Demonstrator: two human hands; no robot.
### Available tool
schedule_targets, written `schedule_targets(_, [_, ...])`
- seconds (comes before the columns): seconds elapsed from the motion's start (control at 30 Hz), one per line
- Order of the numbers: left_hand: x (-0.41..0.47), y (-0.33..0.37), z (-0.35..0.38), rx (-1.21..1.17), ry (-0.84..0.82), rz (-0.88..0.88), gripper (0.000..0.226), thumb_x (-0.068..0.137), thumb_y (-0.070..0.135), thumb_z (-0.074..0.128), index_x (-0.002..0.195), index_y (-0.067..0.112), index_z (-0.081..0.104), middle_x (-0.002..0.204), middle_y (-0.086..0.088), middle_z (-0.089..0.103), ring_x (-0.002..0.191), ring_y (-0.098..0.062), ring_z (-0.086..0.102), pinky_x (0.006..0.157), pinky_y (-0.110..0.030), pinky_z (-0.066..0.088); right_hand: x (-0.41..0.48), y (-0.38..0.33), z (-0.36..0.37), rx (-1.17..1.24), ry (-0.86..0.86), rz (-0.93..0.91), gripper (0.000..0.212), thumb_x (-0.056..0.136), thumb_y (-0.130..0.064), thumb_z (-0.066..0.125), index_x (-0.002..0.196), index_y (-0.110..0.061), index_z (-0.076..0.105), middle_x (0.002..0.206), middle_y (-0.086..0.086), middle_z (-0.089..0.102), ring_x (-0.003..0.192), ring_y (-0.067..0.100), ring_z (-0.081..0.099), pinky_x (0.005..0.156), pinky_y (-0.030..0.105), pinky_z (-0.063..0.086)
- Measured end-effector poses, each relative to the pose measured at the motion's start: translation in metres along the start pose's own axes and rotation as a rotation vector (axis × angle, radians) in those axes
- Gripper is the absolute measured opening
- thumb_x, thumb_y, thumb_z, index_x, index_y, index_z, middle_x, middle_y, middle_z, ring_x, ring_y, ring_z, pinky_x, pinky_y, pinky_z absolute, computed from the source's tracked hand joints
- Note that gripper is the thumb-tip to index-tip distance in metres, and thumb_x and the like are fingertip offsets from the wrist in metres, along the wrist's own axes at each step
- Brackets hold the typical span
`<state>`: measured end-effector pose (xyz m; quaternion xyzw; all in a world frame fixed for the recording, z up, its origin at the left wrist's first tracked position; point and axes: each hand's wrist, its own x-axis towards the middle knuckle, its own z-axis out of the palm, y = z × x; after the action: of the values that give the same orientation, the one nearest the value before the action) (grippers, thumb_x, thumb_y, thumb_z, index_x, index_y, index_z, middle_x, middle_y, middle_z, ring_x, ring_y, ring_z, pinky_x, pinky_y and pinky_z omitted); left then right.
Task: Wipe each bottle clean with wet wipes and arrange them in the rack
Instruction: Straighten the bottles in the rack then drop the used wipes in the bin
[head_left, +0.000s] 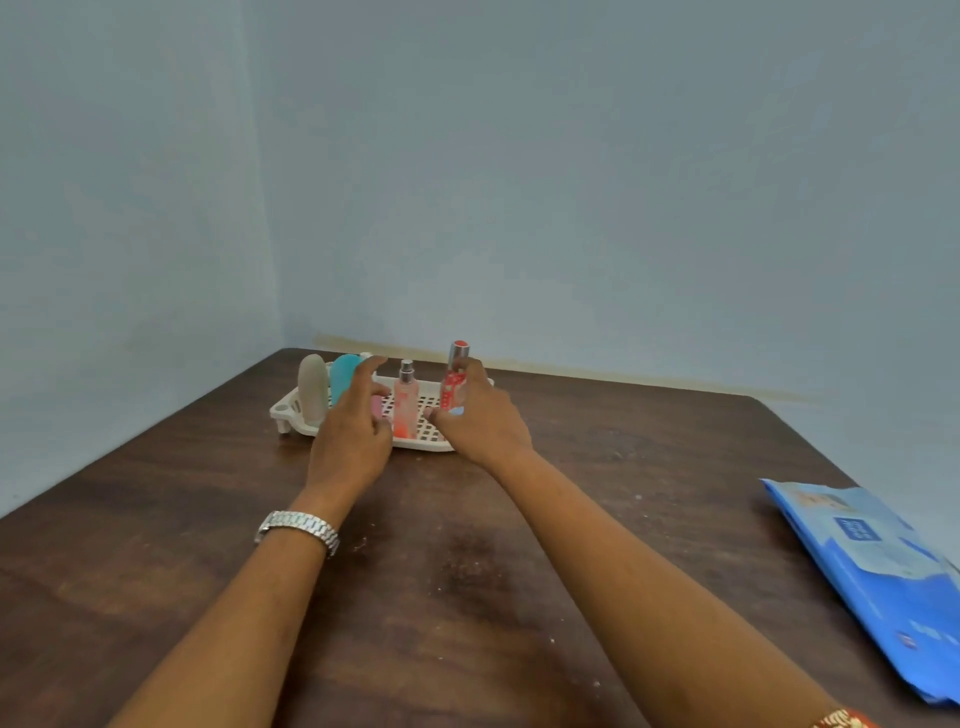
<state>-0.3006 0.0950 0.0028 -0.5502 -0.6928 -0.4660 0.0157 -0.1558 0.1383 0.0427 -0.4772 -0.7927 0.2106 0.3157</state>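
Right hand grasps the red bottle; left hand hovers released. The spray bottle between their fingers may topple if brushed.

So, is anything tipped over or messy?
No. The bottles I can see stand upright in the rack. Only the table looks grubby: white specks and a dark stain near its middle.

Looks like you're in a plain room at home: bare pale-blue painted walls meeting in a corner, a scuffed dark wood counter pushed into it, a white plastic rack of toiletry bottles, and a blue pack of wipes.
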Motion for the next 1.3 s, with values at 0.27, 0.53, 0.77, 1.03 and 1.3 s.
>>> schedule_targets(0.27, [-0.042, 0.063, 0.000, -0.155, -0.166, 0.085, 0.054, 0.085, 0.004, 0.062, 0.129, 0.026, 0.043, 0.121, 0.001, 0.056, 0.084, -0.015, 0.061, 0.074, -0.029, 0.050, -0.064, 0.021, -0.084, 0.914, -0.164, 0.317, 0.035, 0.085, 0.000, 0.051, 0.115, -0.017, 0.041, 0.100, 0.008, 0.048, 0.065, 0.013, 0.041, 0.055, 0.024, 0.034])
schedule_targets(0.53, [-0.130, 0.175, 0.025, -0.458, -0.367, -0.005, 0.041, 0.083, 0.012, 0.067, 0.116, 0.030, 0.051, 0.111, 0.010, 0.058, 0.075, -0.014, 0.056, 0.078, -0.041, 0.054, -0.172, 0.077, -0.171, 1.105, -0.107, 0.314, 0.045, 0.085, 0.020, 0.034, 0.119, -0.008, 0.044, 0.128, 0.020, 0.049, 0.096, 0.023, 0.060, 0.074, 0.037, 0.057])
schedule_targets(0.77, [-0.241, 0.293, 0.058, -0.793, -0.942, -0.045, 0.020, 0.090, 0.008, 0.060, 0.104, 0.022, 0.059, 0.096, 0.002, 0.064, 0.071, -0.009, 0.061, 0.057, -0.023, 0.050, -0.315, 0.151, -0.258, 0.908, 0.093, 0.302, 0.029, 0.088, 0.008, 0.048, 0.107, -0.011, 0.059, 0.093, 0.008, 0.060, 0.069, 0.016, 0.059, 0.059, 0.026, 0.053])
schedule_targets(1.03, [-0.350, 0.338, 0.152, -0.561, -1.556, -0.031, 0.010, 0.094, 0.011, 0.055, 0.100, 0.019, 0.057, 0.097, -0.001, 0.066, 0.068, -0.010, 0.062, 0.054, -0.020, 0.050, -0.471, 0.282, -0.299, 1.086, 0.352, 0.473, 0.036, 0.052, -0.023, 0.089, 0.082, -0.010, 0.073, 0.067, 0.006, 0.059, 0.058, 0.012, 0.054, 0.053, 0.020, 0.050])
schedule_targets(1.3, [-0.445, 0.267, 0.270, -0.244, -1.593, -0.436, 0.015, 0.091, 0.004, 0.054, 0.089, 0.019, 0.054, 0.084, 0.000, 0.059, 0.058, -0.009, 0.054, 0.047, -0.019, 0.043, -0.553, 0.430, -0.154, 1.042, 0.395, 1.226, 0.017, 0.087, 0.011, 0.051, 0.089, -0.004, 0.058, 0.062, 0.005, 0.067, 0.047, 0.009, 0.061, 0.044, 0.018, 0.050])
